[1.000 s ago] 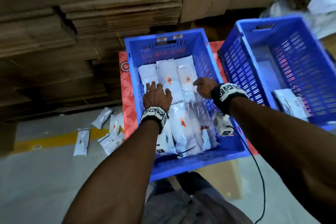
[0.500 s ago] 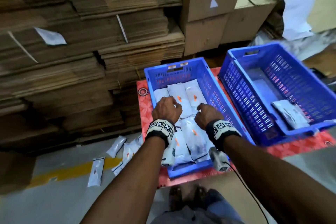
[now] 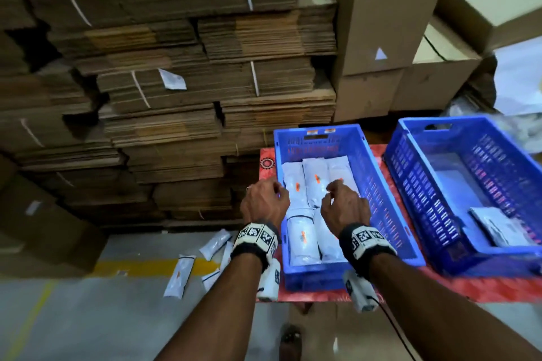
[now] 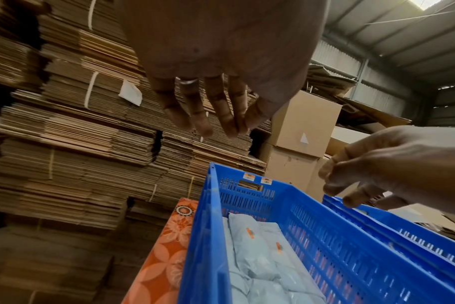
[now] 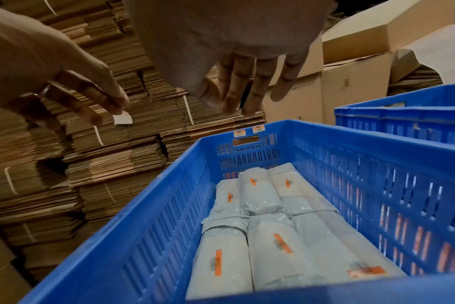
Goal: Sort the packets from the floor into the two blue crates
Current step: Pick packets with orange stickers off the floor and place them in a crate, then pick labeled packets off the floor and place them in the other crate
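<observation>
packets point(image 3: 303, 239) in pale wrapping with orange labels lie side by side in two rows, filling the floor of the left blue crate point(image 3: 381, 193). behind everything, the largest thing in view is a wall of flattened cardboard stacks point(image 3: 164, 91) tied with white straps, and beside it closed cardboard boxes point(image 3: 378, 17). the left blue crate and the right blue crate point(image 3: 422, 184) stand next to each other on an orange flowered surface point(image 3: 268, 160); the right one holds a flat packet point(image 3: 498, 224) near its front corner. more loose packets point(image 3: 179, 275) lie scattered on the grey floor point(image 3: 73, 325), close to a yellow line point(image 3: 140, 267). the left hand point(image 3: 264, 205) hovers over the left rim of the left crate, fingers loose and holding nothing. the right hand point(image 3: 344, 206) hangs above the packed rows, fingers relaxed and slightly bent, also holding nothing. both wrists wear patterned bands point(image 3: 254, 239).
</observation>
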The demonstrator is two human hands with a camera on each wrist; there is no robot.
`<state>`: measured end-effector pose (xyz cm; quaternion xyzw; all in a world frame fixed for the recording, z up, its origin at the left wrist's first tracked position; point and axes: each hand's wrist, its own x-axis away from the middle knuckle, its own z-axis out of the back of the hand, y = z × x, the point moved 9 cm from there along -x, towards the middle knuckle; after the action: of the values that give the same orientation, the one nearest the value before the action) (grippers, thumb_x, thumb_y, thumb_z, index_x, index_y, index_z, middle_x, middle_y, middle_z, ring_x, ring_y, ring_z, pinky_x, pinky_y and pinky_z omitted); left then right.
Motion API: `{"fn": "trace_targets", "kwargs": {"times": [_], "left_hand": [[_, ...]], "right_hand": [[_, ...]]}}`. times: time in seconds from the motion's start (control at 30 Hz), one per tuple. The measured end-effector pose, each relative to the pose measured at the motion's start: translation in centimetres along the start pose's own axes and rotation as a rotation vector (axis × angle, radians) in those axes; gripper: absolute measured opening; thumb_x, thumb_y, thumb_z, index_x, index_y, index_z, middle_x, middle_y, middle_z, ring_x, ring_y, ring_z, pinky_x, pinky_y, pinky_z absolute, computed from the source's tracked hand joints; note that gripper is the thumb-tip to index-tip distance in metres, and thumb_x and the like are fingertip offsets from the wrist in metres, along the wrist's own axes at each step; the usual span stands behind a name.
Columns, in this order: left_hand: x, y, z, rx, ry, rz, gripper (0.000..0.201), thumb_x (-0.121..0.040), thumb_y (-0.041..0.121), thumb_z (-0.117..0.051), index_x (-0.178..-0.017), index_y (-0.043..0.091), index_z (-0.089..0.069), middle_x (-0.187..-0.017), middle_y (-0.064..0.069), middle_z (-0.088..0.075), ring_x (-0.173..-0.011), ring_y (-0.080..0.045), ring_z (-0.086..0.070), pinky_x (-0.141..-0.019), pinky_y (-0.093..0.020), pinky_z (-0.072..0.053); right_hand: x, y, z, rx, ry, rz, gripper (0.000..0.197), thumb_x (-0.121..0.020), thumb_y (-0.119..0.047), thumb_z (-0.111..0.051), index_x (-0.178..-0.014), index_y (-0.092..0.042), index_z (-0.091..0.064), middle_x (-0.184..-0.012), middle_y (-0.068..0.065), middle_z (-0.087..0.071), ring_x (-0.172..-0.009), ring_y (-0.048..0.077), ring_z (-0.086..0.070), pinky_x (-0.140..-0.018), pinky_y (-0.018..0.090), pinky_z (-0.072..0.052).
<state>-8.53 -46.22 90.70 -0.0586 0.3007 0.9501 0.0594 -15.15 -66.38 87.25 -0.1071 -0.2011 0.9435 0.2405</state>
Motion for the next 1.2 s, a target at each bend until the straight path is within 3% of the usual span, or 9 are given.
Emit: {"fn": "trace_targets", "kwargs": {"times": [0.33,0.6,0.7,0.83,0.97,1.03,1.2], "left_hand": [[5.4,-3.7,4.5,-0.034,0.096,0.045,0.018,-0.082,0.035,-0.057,-0.085,0.02,-0.068,-0.091,0.0,-0.069,-0.089,-0.027,-0.064,-0.069,-0.032,-0.048],[6.0,-10.4,10.3,-0.028,0.179,0.125,0.009,-0.077,0.024,-0.059,-0.082,0.024,-0.066,-0.09,0.002,-0.068,-0.09,-0.026,-0.063,-0.069,-0.031,-0.047],[7.1,-15.5,13.0,-0.076,0.201,0.163,0.008,-0.081,0.026,-0.058,-0.082,0.023,-0.065,-0.088,-0.001,-0.067,-0.089,-0.027,-0.063,-0.068,-0.031,-0.047],[9.2,-23.4,16.7,-0.093,0.193,0.252,0.016,-0.086,0.039,-0.056,-0.085,0.023,-0.062,-0.088,0.0,-0.069,-0.088,-0.029,-0.064,-0.07,-0.032,-0.05],[11.6,-33.3,20.8,-0.147,0.157,0.411,0.021,-0.087,0.039,-0.057,-0.09,0.022,-0.069,-0.095,-0.005,-0.072,-0.095,-0.033,-0.065,-0.076,-0.032,-0.05],[12.3,-37.8,22.3,-0.172,0.114,0.45,0.019,-0.086,0.038,-0.059,-0.088,0.021,-0.068,-0.097,-0.005,-0.071,-0.096,-0.034,-0.064,-0.076,-0.033,-0.049],[14.4,-47.2,24.2,-0.219,0.025,0.552,0.017,-0.083,0.036,-0.062,-0.09,0.022,-0.066,-0.094,-0.005,-0.07,-0.094,-0.033,-0.065,-0.075,-0.035,-0.051]], "right_hand": [[4.2,-5.0,1.7,-0.014,0.07,0.167,0.02,-0.086,-0.025,-0.051,-0.105,-0.029,-0.056,-0.092,-0.005,-0.069,-0.092,0.025,-0.062,-0.084,0.039,-0.04],[6.0,-12.0,0.3,0.021,0.11,0.263,0.011,-0.082,-0.029,-0.054,-0.09,-0.026,-0.062,-0.094,0.001,-0.058,-0.094,0.029,-0.055,-0.079,0.041,-0.041],[7.4,-15.4,-2.5,0.022,0.079,0.292,0.019,-0.089,-0.035,-0.049,-0.09,-0.023,-0.063,-0.093,0.003,-0.063,-0.094,0.031,-0.058,-0.084,0.042,-0.04],[9.8,-20.0,-7.3,0.009,-0.022,0.281,0.036,-0.098,-0.043,-0.037,-0.084,-0.019,-0.06,-0.081,0.007,-0.07,-0.083,0.03,-0.067,-0.085,0.041,-0.038],[14.2,-25.0,-13.1,-0.033,-0.172,0.259,0.018,-0.094,-0.037,-0.043,-0.105,-0.025,-0.051,-0.082,0.009,-0.071,-0.084,0.033,-0.067,-0.087,0.041,-0.041],[16.1,-27.2,-16.0,-0.004,-0.236,0.263,0.022,-0.09,-0.033,-0.047,-0.111,-0.027,-0.047,-0.085,0.007,-0.072,-0.088,0.031,-0.067,-0.092,0.042,-0.038],[19.4,-29.3,-21.4,0.108,-0.335,0.178,0.021,-0.09,-0.034,-0.044,-0.101,-0.023,-0.057,-0.089,0.01,-0.073,-0.093,0.029,-0.067,-0.096,0.039,-0.034]]}}
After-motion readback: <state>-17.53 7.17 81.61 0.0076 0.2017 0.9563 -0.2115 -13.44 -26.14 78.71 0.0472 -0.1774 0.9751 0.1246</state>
